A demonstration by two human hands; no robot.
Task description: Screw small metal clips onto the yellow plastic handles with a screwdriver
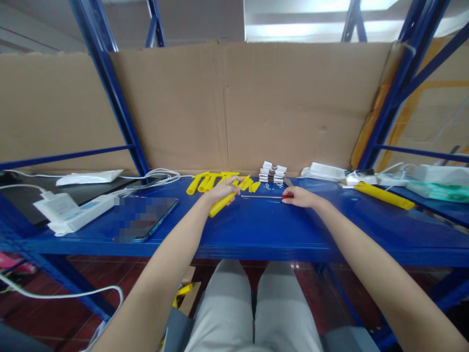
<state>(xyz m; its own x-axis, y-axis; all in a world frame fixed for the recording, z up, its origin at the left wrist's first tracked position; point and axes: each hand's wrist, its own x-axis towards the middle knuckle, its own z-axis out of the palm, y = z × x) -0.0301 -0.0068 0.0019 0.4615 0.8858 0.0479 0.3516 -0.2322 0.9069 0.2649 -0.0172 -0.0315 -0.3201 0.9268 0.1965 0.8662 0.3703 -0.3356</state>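
Observation:
My left hand (229, 188) is closed around a yellow tube-like piece (219, 207), whose near end slants down toward the table front. In my right hand (301, 197) is a screwdriver (262, 197) with a red handle. Its long thin shaft lies level and points left, the tip just short of the yellow piece. Beyond my left hand, several similar yellow tubes (201, 184) lie side by side. Smaller yellow pieces (255, 186) rest right of that hand. Tiny light-coloured parts (270, 187) are scattered behind the shaft, too small to name.
A stack of white banded bundles (272, 172) stands against the cardboard wall (293, 107). To the left are a tablet-like device (161, 220), a white power strip (88, 212) and coiled cables (163, 175). Another yellow piece (384, 195) lies at right, near the blue rack post (381, 117).

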